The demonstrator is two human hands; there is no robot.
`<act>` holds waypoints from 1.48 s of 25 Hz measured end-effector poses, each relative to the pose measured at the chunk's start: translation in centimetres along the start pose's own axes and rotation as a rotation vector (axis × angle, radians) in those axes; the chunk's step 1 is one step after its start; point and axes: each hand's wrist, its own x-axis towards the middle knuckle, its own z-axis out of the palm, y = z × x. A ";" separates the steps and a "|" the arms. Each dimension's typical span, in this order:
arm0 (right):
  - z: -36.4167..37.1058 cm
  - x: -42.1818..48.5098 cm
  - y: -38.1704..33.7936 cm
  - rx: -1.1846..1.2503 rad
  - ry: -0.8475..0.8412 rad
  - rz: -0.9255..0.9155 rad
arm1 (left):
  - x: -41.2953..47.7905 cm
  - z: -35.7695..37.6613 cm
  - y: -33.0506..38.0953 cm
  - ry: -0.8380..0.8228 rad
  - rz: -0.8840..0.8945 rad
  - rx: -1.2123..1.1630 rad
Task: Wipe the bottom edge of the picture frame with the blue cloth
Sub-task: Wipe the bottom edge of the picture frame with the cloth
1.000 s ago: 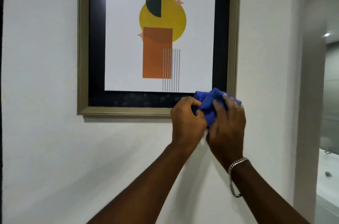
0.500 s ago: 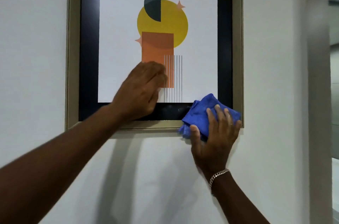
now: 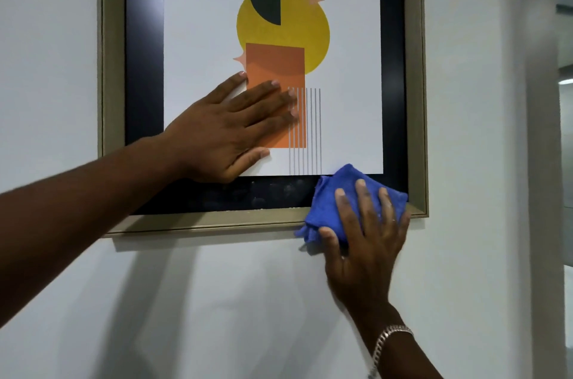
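The left hand (image 3: 235, 127) lies flat and spread on the glass of the picture frame (image 3: 201, 222), likely to steady it against the wall. The right hand (image 3: 364, 242), fingers splayed, presses the bunched blue cloth (image 3: 328, 208) onto the bottom edge near its right corner, ready to wipe leftward

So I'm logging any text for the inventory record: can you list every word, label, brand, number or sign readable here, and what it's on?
None: no readable text shows anywhere.
Print in the picture frame: only shapes (circle, half-disc, rectangle, stars, thin lines), no letters or signature.
Blue cloth under the right hand: no tag or brand visible.
Bracelet: no marking can be made out.
Left hand covers part of the print.
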 end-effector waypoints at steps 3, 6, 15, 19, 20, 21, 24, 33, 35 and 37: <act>0.7 1.3 -1.0 -0.026 0.069 0.164 | -0.2 0.2 -0.3 0.030 0.004 -0.008; 1.3 1.2 -2.9 -0.050 0.051 0.140 | -0.3 0.3 -0.2 0.055 0.012 -0.017; 1.3 0.2 -3.3 -0.047 0.046 0.096 | -0.4 0.9 -0.5 0.087 0.052 -0.032; 1.4 1.1 -4.5 -0.029 0.077 0.238 | -0.6 0.8 -0.7 0.082 0.082 -0.036; 1.5 0.9 -5.1 -0.020 0.071 0.234 | -0.5 0.8 -0.8 0.083 0.087 -0.037; 1.3 0.4 -5.2 -0.003 0.050 0.175 | -0.6 0.8 -0.9 0.083 0.089 -0.034; 0.8 0.0 -3.8 0.031 0.025 0.095 | -0.9 0.9 -1.3 0.068 0.098 -0.028; 1.0 0.5 -6.5 0.119 0.059 0.240 | -1.4 0.6 -1.4 0.059 0.043 -0.030; 1.8 0.8 -10.0 0.147 0.060 0.322 | -1.2 0.4 -1.3 0.043 0.028 -0.045; 1.9 -1.0 -10.5 0.150 0.048 0.141 | -1.9 0.3 -1.6 0.036 0.013 -0.040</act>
